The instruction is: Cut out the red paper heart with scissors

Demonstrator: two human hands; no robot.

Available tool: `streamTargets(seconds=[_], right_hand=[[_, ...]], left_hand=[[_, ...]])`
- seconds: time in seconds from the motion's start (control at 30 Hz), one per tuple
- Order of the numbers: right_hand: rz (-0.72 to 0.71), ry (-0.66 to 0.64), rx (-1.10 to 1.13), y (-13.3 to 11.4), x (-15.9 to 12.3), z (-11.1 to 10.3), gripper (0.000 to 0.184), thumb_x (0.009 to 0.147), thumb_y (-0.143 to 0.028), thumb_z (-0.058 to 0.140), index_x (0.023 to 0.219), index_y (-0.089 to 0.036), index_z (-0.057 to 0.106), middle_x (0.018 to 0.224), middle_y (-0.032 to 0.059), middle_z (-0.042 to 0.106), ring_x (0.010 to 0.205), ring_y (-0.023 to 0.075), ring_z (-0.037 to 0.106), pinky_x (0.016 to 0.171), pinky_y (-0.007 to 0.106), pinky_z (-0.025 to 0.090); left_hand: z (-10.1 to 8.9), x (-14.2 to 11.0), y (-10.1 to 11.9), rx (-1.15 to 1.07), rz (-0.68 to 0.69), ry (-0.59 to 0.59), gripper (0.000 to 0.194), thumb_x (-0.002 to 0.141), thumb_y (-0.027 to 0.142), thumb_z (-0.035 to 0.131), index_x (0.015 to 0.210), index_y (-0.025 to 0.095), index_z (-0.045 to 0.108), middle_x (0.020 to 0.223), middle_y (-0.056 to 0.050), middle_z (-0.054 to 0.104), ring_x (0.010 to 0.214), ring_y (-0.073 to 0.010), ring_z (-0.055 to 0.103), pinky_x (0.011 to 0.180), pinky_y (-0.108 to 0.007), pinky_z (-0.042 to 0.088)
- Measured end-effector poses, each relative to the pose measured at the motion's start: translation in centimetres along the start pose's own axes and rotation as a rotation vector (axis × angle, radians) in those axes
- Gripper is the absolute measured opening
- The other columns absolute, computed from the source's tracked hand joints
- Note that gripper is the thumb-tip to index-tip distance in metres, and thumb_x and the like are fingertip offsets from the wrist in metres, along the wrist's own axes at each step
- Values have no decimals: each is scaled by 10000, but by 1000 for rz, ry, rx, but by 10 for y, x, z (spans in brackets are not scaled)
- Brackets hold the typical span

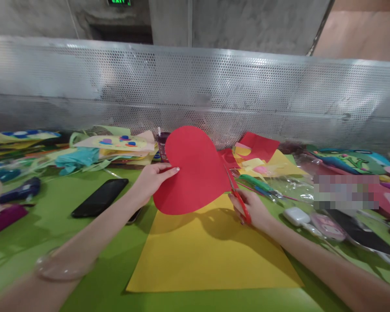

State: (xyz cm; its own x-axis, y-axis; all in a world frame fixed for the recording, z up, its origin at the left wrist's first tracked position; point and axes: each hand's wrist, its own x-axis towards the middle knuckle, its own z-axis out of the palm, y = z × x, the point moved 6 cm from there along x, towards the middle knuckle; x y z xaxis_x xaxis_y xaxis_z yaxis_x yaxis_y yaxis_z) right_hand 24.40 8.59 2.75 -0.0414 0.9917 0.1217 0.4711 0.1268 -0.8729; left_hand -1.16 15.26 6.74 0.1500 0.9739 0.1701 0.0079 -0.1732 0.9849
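A red paper heart is pinched at its left side by my left hand, thumb on the front face. The heart is tilted, its point toward the right. My right hand is closed around the orange handles of a pair of scissors. Their blades reach up along the heart's right edge, where a bit of red paper shows beyond them. Below both hands, a sheet of yellow paper lies flat on the green table, with shadows of the heart and hands across it.
A black phone lies left of the yellow sheet. Paper crafts and red and yellow scraps pile up along the back. At right are a white earbud case and another phone. A perforated metal panel stands behind the table.
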Motion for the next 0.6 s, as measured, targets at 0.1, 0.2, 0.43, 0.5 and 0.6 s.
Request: streamTargets(seconds=[0.1, 0.2, 0.43, 0.5, 0.6], right_hand=[[0, 7, 4, 2, 1, -1, 367, 804, -507, 494, 639, -207, 363, 447, -56, 399, 360, 100, 392, 373, 233, 300], [5, 3, 26, 2, 1, 0, 372, 793, -511, 517, 644, -209, 359, 449, -63, 395, 358, 102, 398, 371, 233, 319], [26, -33, 116, -5, 0, 1, 364, 778, -544, 505, 684, -209, 400, 432, -72, 379, 338, 109, 395, 345, 238, 361], [26, -47, 133, -6, -1, 2, 356, 771, -533, 518, 688, -209, 398, 428, -75, 379, 337, 108, 395, 349, 237, 368], [23, -74, 159, -8, -1, 4, 348, 759, -518, 537, 694, -211, 387, 416, -81, 380, 336, 108, 390, 358, 239, 375]], left_hand=[[1, -1, -1, -7, -7, -3, 392, 630, 439, 727, 935, 196, 685, 998, -77, 690, 915, -251, 633, 821, -364, 489], [1, 0, -2, -8, -12, 6, 399, 623, 436, 732, 936, 194, 685, 1001, -81, 689, 910, -251, 635, 823, -366, 488], [0, 1, -4, -8, -23, 7, 413, 616, 435, 736, 945, 191, 684, 1020, -92, 682, 911, -257, 638, 820, -377, 491], [0, 1, -4, -6, -22, 8, 410, 619, 435, 735, 941, 186, 684, 1040, -98, 674, 921, -260, 636, 831, -382, 485], [1, 0, -3, -8, -20, 2, 417, 623, 437, 733, 944, 176, 679, 1022, -102, 679, 926, -265, 634, 839, -389, 481]])
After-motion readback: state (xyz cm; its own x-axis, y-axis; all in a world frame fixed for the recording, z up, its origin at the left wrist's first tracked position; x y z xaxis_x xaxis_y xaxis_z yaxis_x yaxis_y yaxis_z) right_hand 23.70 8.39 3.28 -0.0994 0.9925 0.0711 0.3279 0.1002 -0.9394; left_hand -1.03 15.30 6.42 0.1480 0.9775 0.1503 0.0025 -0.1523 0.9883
